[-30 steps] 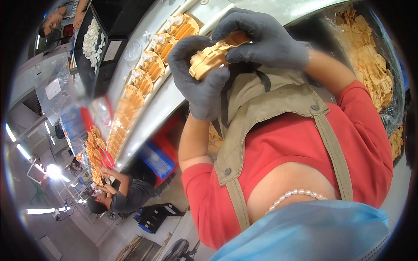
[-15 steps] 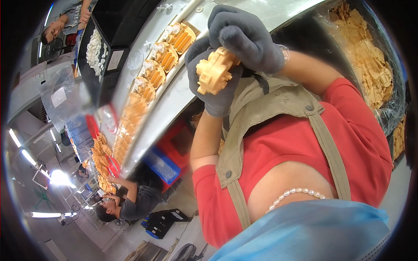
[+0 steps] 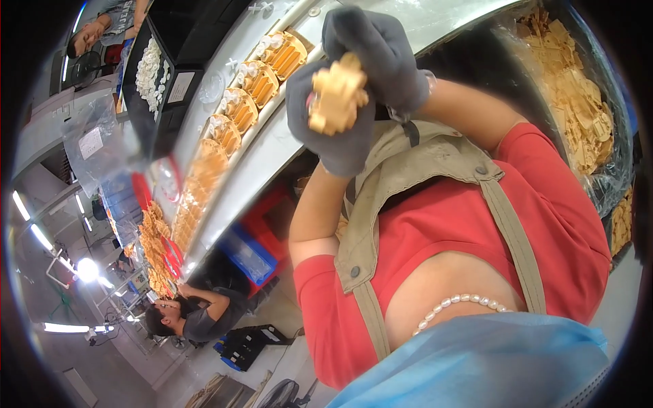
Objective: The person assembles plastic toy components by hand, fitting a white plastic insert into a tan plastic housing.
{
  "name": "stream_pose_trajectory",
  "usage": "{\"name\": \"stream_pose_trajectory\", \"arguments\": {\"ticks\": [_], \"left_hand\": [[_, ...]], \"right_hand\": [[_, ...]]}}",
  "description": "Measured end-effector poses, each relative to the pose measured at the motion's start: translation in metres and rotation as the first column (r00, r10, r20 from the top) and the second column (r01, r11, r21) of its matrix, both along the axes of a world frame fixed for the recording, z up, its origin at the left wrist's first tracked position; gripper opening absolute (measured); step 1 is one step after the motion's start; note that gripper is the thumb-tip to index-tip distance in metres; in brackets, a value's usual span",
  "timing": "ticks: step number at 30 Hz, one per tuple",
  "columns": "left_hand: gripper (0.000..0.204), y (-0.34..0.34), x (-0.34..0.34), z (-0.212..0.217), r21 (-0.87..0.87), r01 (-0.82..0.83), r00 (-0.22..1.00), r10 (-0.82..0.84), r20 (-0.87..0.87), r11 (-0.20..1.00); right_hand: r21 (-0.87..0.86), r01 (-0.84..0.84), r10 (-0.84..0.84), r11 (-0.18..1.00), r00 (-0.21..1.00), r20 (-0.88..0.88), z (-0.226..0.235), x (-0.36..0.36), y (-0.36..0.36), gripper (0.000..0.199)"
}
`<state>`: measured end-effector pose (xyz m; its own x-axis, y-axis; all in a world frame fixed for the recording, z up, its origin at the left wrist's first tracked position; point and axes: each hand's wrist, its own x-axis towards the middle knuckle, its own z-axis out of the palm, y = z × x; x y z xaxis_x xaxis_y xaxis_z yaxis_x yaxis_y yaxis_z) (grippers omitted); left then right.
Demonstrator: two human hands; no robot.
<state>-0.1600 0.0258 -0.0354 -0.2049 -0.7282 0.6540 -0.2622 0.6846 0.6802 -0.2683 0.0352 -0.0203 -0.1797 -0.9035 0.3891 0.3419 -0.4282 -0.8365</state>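
1. Lying at upper left, a clear bag (image 3: pixel 95 146) with a white label sits beside a black tray (image 3: pixel 153 81) bearing a white tag.
2. Yellow stacks (image 3: pixel 235 109) line the grey bench (image 3: pixel 272 143).
3. Left hand (image 3: pixel 330 129) and right hand (image 3: pixel 381 58), gloved and raised, both clasp a yellow piece (image 3: pixel 335 102) between them.

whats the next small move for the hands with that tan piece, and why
Probably lower the tan plastic piece toward the filled row of like pieces on the long bench. Both gloved hands, left hand and right hand, grip it above that row.
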Motion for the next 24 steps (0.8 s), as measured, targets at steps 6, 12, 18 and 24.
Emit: {"name": "stream_pose_trajectory", "arguments": {"ticks": [6, 12, 18, 24], "left_hand": [[0.066, 0.012, -0.006, 0.011, 0.375, 0.207, 0.978, -0.180, -0.107, 0.904], [0.064, 0.002, -0.005, -0.012, 0.226, 0.139, 0.975, -0.093, -0.202, 0.964], [0.043, 0.011, -0.002, 0.003, -0.129, -0.035, 0.999, 0.037, 0.011, 0.991], [0.047, 0.008, -0.005, 0.003, -0.190, -0.005, 1.000, 0.009, 0.023, 0.982]], "right_hand": [[0.274, -0.369, 0.125, 0.888, 0.767, 0.629, -0.014, -0.011, -0.024, 0.048], [-0.145, -0.212, 0.253, 0.966, 0.890, 0.380, -0.041, -0.019, -0.043, 0.053], [0.047, 0.257, -0.257, 0.965, 0.966, -0.014, -0.003, -0.018, -0.015, 0.070], [-0.267, 0.091, -0.072, 0.959, 0.994, 0.081, -0.005, -0.022, -0.017, 0.065]]}}
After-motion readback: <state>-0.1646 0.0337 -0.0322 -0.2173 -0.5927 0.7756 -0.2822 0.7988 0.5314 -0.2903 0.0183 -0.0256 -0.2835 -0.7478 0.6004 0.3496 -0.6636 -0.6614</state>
